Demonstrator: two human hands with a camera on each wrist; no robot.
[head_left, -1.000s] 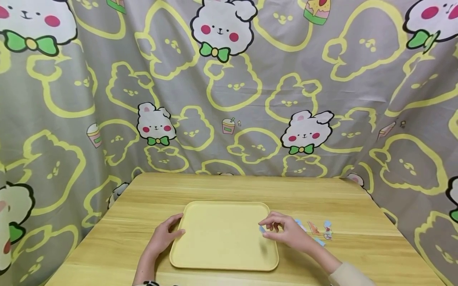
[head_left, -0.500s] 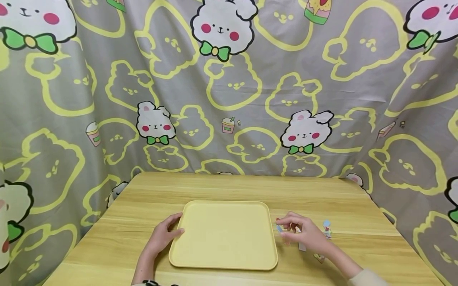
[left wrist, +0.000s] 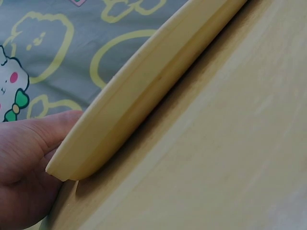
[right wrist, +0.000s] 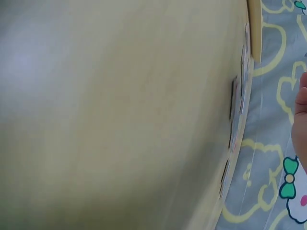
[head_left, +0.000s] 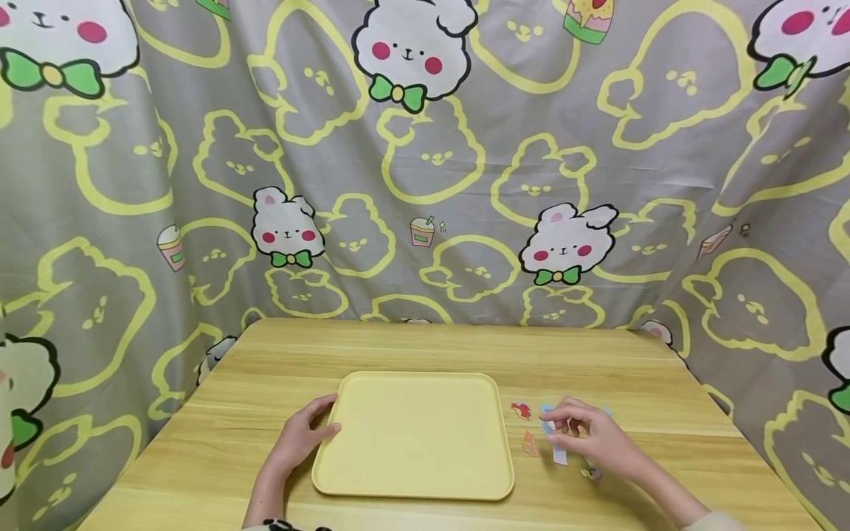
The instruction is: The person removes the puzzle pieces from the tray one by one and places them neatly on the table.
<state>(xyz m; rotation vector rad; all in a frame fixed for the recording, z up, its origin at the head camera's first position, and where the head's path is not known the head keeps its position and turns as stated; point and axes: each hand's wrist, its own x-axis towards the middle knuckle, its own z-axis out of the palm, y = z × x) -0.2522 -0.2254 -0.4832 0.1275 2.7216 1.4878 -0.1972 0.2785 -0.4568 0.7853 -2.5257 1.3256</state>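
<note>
A pale yellow rectangular tray [head_left: 412,435] lies on the wooden table. My left hand [head_left: 305,435] grips its left edge, thumb over the rim; the left wrist view shows that hand [left wrist: 24,163] against the tray's side [left wrist: 120,115]. Right of the tray, my right hand [head_left: 594,439] pinches a small light-blue flat piece [head_left: 547,427] between thumb and fingertips, above other printed pieces. Near it lie a red piece [head_left: 522,411], an orange piece [head_left: 529,444] and a pale-blue piece [head_left: 560,456]. The hand partly hides several pieces.
A multicoloured piece [head_left: 589,472] lies below the right hand, with a blue bit [head_left: 607,411] showing behind it. The wood-grain table [head_left: 398,346] ends at a grey patterned curtain [head_left: 438,177]. Flat pieces [right wrist: 234,105] appear edge-on in the right wrist view.
My right hand has moved right, from over the tray's right edge to over the pieces, carrying the light-blue piece. Red and orange pieces now show beside the tray. The left hand stays put.
</note>
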